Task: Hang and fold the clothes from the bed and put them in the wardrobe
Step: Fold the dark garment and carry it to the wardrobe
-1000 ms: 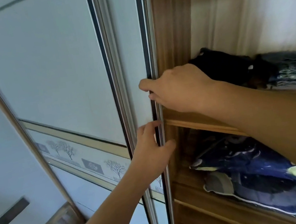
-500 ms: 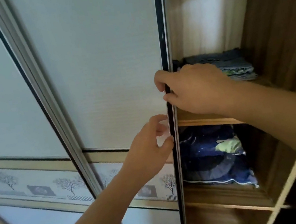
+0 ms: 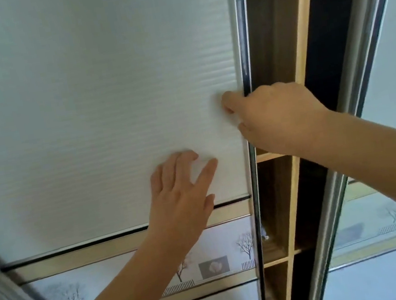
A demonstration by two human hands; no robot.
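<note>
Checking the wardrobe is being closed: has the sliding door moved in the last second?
Yes. The sliding door has slid right, its edge now close to the wooden partition, hiding the shelved clothes.

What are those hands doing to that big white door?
A person has both hands on the sliding wardrobe door. The left hand lies flat on its white panel with the fingers spread. The right hand grips the door's metal edge, thumb on the front. Only a narrow gap is open beside that edge, showing wooden shelves inside, with a second door on the far side.
</note>
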